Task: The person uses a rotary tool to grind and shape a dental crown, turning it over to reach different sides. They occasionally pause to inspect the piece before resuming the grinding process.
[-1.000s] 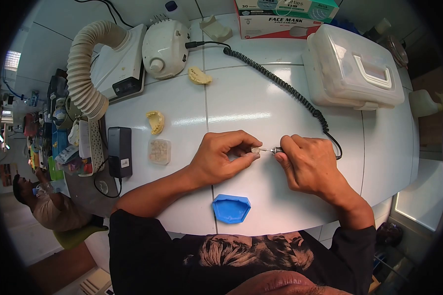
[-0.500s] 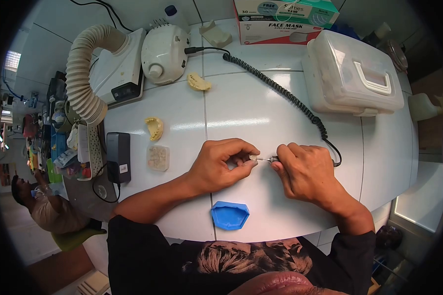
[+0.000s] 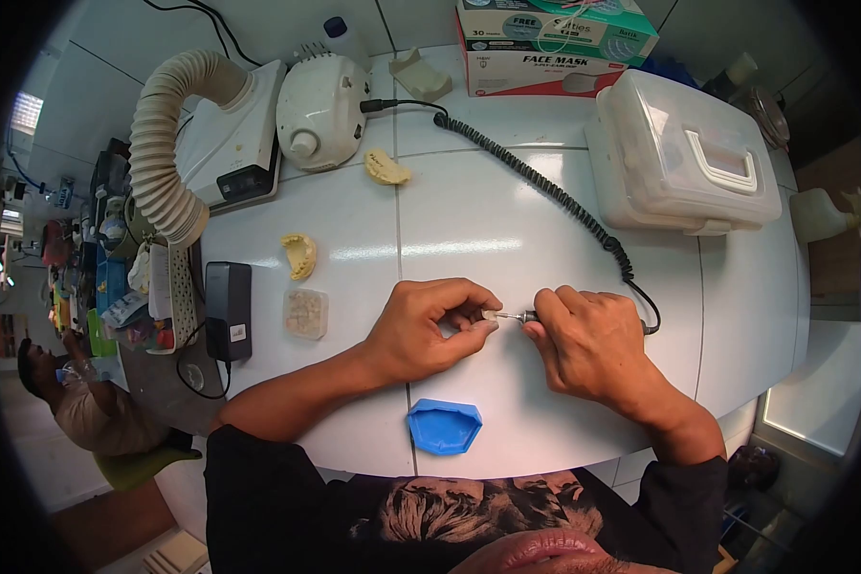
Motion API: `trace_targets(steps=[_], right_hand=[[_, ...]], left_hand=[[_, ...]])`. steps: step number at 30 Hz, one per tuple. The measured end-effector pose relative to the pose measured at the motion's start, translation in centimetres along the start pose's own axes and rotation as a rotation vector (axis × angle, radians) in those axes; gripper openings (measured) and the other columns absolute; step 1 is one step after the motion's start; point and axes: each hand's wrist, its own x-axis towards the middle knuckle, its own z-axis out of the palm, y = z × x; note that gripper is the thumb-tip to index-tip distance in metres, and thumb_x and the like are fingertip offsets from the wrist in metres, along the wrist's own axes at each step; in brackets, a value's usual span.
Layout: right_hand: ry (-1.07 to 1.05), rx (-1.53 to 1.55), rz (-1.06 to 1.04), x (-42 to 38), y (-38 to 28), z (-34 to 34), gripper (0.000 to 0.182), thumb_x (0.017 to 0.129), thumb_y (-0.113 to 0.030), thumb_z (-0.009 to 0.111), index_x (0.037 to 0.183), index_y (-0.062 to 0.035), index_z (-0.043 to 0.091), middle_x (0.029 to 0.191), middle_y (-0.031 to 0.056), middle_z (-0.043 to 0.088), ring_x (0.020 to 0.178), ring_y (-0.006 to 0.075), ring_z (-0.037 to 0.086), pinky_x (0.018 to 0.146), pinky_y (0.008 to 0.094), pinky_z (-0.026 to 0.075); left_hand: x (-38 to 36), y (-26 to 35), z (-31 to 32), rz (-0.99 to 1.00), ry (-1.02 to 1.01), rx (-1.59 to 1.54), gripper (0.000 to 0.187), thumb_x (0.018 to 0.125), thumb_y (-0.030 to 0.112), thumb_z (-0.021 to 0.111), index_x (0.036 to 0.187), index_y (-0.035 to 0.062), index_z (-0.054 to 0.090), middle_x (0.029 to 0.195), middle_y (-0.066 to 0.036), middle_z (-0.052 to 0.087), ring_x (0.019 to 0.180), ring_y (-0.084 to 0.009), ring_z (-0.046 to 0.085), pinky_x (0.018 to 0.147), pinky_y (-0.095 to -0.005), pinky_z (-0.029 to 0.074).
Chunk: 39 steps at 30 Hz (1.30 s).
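My left hand (image 3: 435, 325) pinches a small pale piece (image 3: 491, 315) between thumb and fingertips. In my right hand (image 3: 588, 340) is a rotary handpiece (image 3: 530, 317), its thin metal bit pointing left and meeting the small piece. A black coiled cord (image 3: 545, 187) runs from the handpiece up to a white control unit (image 3: 322, 113). Below my hands lies a blue tray (image 3: 446, 427). Left of my left hand are a clear box of small pale pieces (image 3: 306, 313) and a yellowish dental cast (image 3: 299, 255); another cast (image 3: 386, 167) lies farther up.
A ribbed hose (image 3: 158, 129) curves over a white machine at the upper left. A black adapter (image 3: 229, 308) lies below it. Mask boxes (image 3: 555, 72) and a white handled case (image 3: 689, 158) stand at the back. Another person (image 3: 96, 407) sits far left.
Both hands have shifted slightly, with the handpiece a little farther left. The camera view has also moved a little. Both holds are unchanged.
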Motion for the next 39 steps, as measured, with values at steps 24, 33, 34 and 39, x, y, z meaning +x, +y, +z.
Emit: trace_targets(steps=[24, 33, 34, 39], right_hand=[[0.003, 0.012, -0.001, 0.26, -0.10, -0.10, 0.029, 0.098, -0.027, 0.076, 0.086, -0.0060, 0.059, 0.069, 0.0091, 0.057, 0.055, 0.0289, 0.063, 0.052, 0.0408, 0.048], [0.014, 0.017, -0.005, 0.24, -0.03, 0.11, 0.030, 0.098, -0.027, 0.077, 0.086, -0.0063, 0.059, 0.069, 0.0086, 0.056, 0.054, 0.0283, 0.063, 0.051, 0.0407, 0.048], [0.014, 0.020, -0.009, 0.25, 0.01, 0.10, 0.030, 0.098, -0.027, 0.077, 0.086, -0.0064, 0.059, 0.068, 0.0086, 0.056, 0.054, 0.0283, 0.063, 0.052, 0.0406, 0.048], [0.012, 0.019, -0.001, 0.18, -0.06, 0.15, 0.030, 0.097, -0.028, 0.077, 0.086, -0.0064, 0.059, 0.069, 0.0086, 0.056, 0.055, 0.0285, 0.063, 0.052, 0.0409, 0.048]], left_hand=[[0.09, -0.10, 0.02, -0.009, -0.002, 0.003, 0.022, 0.092, 0.005, 0.083, 0.113, -0.0004, 0.080, 0.091, -0.008, 0.079, 0.080, -0.0118, 0.074, 0.073, -0.0253, 0.059], [0.12, 0.03, -0.08, -0.017, -0.011, 0.014, 0.023, 0.091, 0.006, 0.083, 0.113, -0.0003, 0.080, 0.091, -0.008, 0.079, 0.079, -0.0121, 0.074, 0.072, -0.0255, 0.059], [0.13, 0.03, -0.07, -0.017, -0.011, 0.016, 0.023, 0.091, 0.006, 0.083, 0.113, -0.0003, 0.080, 0.091, -0.008, 0.080, 0.079, -0.0122, 0.074, 0.072, -0.0256, 0.059], [0.07, 0.00, -0.05, -0.022, -0.014, 0.003, 0.023, 0.091, 0.006, 0.083, 0.113, -0.0006, 0.080, 0.091, -0.009, 0.080, 0.080, -0.0127, 0.075, 0.073, -0.0258, 0.059]])
